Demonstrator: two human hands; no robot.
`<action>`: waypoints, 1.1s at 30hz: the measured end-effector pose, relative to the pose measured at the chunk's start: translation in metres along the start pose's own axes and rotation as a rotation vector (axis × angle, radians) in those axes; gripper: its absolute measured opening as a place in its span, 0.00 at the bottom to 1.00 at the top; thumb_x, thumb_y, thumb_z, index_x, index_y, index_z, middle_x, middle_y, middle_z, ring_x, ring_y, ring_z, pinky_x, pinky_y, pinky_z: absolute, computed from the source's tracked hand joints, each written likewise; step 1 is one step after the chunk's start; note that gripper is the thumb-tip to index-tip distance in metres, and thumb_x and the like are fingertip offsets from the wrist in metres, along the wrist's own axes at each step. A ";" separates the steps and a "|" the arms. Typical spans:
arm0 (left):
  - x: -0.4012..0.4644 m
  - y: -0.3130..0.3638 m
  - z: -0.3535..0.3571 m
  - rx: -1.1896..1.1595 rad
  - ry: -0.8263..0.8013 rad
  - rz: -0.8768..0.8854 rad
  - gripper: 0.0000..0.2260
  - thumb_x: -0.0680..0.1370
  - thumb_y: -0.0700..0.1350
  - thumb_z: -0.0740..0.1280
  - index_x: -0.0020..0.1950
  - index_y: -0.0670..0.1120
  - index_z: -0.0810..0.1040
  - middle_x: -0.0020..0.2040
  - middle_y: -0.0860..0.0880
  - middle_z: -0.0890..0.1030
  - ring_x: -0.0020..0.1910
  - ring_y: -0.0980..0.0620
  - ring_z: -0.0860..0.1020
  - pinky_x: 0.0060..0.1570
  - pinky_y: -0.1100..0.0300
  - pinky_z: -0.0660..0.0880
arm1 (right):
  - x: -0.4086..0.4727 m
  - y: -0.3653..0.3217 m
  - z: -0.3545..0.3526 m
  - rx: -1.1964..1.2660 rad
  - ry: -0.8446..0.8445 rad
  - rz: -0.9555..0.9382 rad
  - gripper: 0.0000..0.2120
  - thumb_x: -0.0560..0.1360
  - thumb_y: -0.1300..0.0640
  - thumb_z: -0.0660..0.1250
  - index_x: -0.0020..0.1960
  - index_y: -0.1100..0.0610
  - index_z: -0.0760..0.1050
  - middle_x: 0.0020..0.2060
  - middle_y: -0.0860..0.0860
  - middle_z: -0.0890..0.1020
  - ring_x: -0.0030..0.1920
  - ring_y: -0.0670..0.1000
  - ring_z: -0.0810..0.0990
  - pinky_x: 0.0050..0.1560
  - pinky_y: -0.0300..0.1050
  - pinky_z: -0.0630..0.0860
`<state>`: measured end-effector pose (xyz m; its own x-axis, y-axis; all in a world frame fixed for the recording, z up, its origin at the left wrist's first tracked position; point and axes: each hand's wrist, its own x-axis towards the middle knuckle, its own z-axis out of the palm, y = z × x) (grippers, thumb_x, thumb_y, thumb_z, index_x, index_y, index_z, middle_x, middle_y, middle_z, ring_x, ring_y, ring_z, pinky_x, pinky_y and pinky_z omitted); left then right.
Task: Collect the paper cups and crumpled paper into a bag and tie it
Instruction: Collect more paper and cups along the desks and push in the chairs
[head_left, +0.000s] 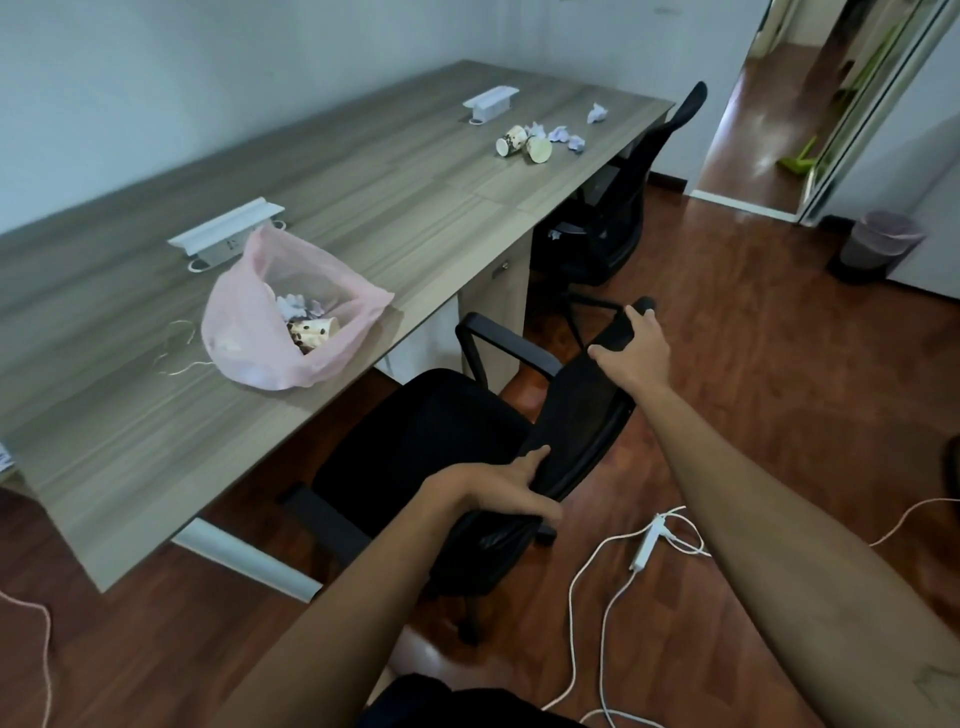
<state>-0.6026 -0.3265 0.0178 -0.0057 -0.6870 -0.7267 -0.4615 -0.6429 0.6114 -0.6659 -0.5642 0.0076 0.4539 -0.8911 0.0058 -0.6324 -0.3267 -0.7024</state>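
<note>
Both hands hold the backrest of a black mesh office chair (582, 415): the left hand (498, 488) curls round its near edge, the right hand (631, 351) grips its top. Beyond, on the grey wood-grain table (363, 171), an open pink plastic bag (280, 317) holds a spotted paper cup (311, 332) and crumpled paper; two more paper cups (522, 145) and paper balls (569, 136) lie near the far end.

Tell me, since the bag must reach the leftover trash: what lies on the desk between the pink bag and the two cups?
Nothing: in the head view, bare desk runs from the bag to the cups.
</note>
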 end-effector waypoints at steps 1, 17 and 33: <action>-0.001 -0.003 -0.003 -0.012 0.002 -0.006 0.51 0.69 0.58 0.71 0.79 0.56 0.37 0.80 0.48 0.53 0.74 0.45 0.62 0.72 0.49 0.64 | 0.000 -0.003 0.003 -0.001 -0.005 -0.003 0.40 0.71 0.50 0.73 0.78 0.53 0.60 0.79 0.54 0.54 0.78 0.55 0.53 0.74 0.52 0.60; -0.043 -0.065 -0.066 -0.120 0.272 -0.002 0.42 0.68 0.54 0.69 0.79 0.60 0.53 0.67 0.52 0.70 0.61 0.52 0.75 0.62 0.58 0.73 | 0.009 -0.063 0.052 0.101 -0.172 -0.085 0.38 0.74 0.41 0.67 0.76 0.61 0.62 0.79 0.50 0.55 0.77 0.54 0.57 0.75 0.51 0.60; -0.059 -0.108 -0.128 0.210 0.824 -0.318 0.44 0.68 0.81 0.46 0.72 0.56 0.72 0.70 0.47 0.75 0.67 0.45 0.74 0.64 0.49 0.70 | 0.040 -0.138 0.116 -0.114 -0.459 -0.291 0.45 0.75 0.38 0.66 0.78 0.64 0.52 0.79 0.54 0.39 0.78 0.61 0.49 0.75 0.56 0.58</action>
<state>-0.4391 -0.2602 0.0348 0.7485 -0.5648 -0.3474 -0.4861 -0.8237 0.2919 -0.4878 -0.5183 0.0221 0.8309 -0.5382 -0.1410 -0.4926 -0.5937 -0.6363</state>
